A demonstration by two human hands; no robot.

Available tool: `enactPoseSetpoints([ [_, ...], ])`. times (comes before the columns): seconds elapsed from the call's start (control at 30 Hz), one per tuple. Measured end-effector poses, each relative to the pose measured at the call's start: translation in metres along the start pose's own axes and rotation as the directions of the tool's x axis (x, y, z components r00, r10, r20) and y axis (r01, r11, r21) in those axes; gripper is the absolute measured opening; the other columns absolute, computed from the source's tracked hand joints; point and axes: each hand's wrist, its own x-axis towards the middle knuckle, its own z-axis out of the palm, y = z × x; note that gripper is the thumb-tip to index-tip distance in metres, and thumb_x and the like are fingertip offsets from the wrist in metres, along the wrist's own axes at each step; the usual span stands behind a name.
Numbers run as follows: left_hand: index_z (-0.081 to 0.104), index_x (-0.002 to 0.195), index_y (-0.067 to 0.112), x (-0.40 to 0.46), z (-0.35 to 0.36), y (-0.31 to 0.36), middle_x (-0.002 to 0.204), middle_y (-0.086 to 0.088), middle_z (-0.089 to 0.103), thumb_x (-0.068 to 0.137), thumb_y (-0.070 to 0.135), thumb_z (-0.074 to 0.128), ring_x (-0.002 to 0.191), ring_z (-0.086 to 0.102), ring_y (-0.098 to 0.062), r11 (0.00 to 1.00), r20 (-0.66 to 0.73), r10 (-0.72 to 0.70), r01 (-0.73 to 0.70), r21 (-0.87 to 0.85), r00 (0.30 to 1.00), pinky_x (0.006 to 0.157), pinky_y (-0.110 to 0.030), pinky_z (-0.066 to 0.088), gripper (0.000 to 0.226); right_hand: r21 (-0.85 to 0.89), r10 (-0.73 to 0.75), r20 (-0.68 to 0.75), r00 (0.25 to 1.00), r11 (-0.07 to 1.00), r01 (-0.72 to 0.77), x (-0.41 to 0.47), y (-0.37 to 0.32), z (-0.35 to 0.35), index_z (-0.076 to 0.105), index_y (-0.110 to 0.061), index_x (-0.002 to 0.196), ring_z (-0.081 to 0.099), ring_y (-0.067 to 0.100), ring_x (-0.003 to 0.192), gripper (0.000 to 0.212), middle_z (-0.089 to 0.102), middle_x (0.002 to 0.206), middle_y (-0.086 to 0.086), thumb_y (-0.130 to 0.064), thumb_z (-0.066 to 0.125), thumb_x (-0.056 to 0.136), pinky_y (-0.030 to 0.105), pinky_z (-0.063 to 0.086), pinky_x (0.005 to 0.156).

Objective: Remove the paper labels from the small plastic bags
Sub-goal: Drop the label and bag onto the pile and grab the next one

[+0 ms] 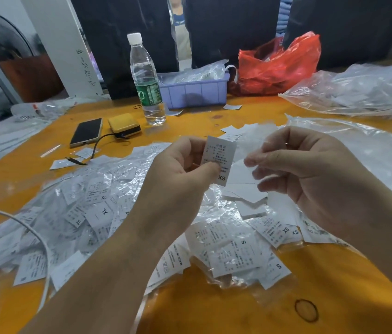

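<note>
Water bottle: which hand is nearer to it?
Left. The left hand, pinching an XS label, sits just below and right of the bottle. The right hand, holding a clear bag, is farther right.

The held label is showing "XS"; labels in the pile are reading "XL", "S" and "MADE IN CHINA".

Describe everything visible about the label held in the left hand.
The label is a narrow white paper slip with small dark printed lines and a bold "XS" near its lower end. It stands nearly upright, slightly tilted, above the pile of bagged labels. The left hand pinches its left edge; whether a bag still covers it is unclear.
</note>
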Motion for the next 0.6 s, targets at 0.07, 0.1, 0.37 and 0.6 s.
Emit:
enactPoseSetpoints([
  [0.07, 0.067, 0.097, 0.027, 0.0000, -0.0001, 0.0005, 0.088, 0.007, 0.074, 0.082, 0.016, 0.064, 0.082, 0.068, -0.012, 1.000, -0.001, 0.005, -0.005, 0.005, 1.000, 0.068, -0.021, 0.054, 0.019, 0.025, 0.009, 0.009, 1.000, 1.000, -0.009, 0.0000, 0.0009, 0.0003, 0.058, -0.011, 0.077, 0.065, 0.020, 0.060, 0.025, 0.070, 0.072, 0.014, -0.011, 0.073, 0.056, 0.027, 0.053, 0.052],
  [0.1, 0.068, 0.094, 0.026, 0.0002, -0.0005, 0.0007, 0.087, 0.006, 0.074, 0.077, 0.019, 0.062, 0.082, 0.067, -0.014, 1.000, -0.006, 0.010, -0.010, -0.002, 1.000, 0.069, -0.022, 0.055, 0.019, 0.029, 0.014, 0.014, 1.000, 0.999, -0.014, -0.0002, 0.0013, 0.0000, 0.058, -0.010, 0.080, 0.064, 0.020, 0.059, 0.027, 0.070, 0.072, 0.014, -0.011, 0.072, 0.057, 0.026, 0.053, 0.051],
  [0.37, 0.071, 0.075, 0.031, 0.0032, -0.0046, 0.0030, 0.082, 0.009, 0.073, 0.075, 0.030, 0.062, 0.077, 0.062, -0.007, 0.989, -0.115, -0.027, 0.010, -0.145, 0.993, 0.070, -0.026, 0.048, 0.010, -0.043, 0.065, 0.116, 0.991, 0.997, -0.061, -0.0042, 0.0063, 0.0024, 0.073, -0.011, 0.076, 0.061, 0.019, 0.058, 0.005, 0.068, 0.070, 0.013, -0.011, 0.070, 0.071, 0.026, 0.051, 0.052],
  [0.6, 0.073, 0.075, 0.024, 0.0046, -0.0069, 0.0067, 0.075, -0.003, 0.067, 0.090, 0.015, 0.066, 0.056, 0.054, -0.008, 0.957, -0.142, -0.082, 0.038, -0.286, 0.986, 0.056, -0.022, 0.052, 0.018, -0.054, 0.044, 0.156, 0.987, 0.998, -0.036, -0.0066, 0.0050, 0.0044, 0.067, -0.012, 0.066, 0.059, 0.016, 0.056, 0.019, 0.063, 0.060, 0.003, -0.027, 0.078, 0.070, 0.023, 0.048, 0.049],
])
